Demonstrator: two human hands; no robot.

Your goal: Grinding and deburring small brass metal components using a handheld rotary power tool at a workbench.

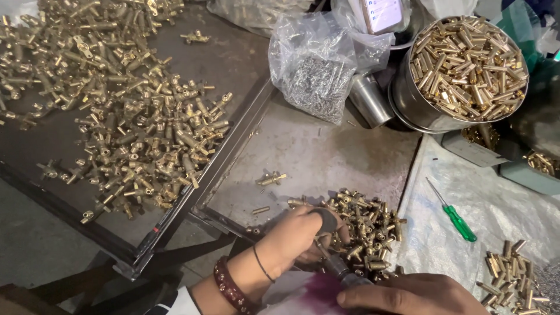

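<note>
My left hand point(294, 236) reaches from the lower middle onto a heap of small brass fittings point(364, 224) on a grey tray point(309, 151), its fingers curled around something dark at the heap's edge. My right hand point(408, 293) lies at the bottom edge, gripping a grey tool point(338, 268) with a purple blurred end, which points up toward my left hand. A dark red bangle and a thin black band circle my left wrist. What my left fingers hold is hidden.
A large dark tray point(52, 146) at left carries a big spread of brass valve parts point(128, 116). A steel pot of brass pieces point(466, 64), a clear bag of small metal bits point(318, 76), a steel cup point(370, 99) and a green screwdriver point(458, 219) lie around. More brass pieces point(510, 274) sit at lower right.
</note>
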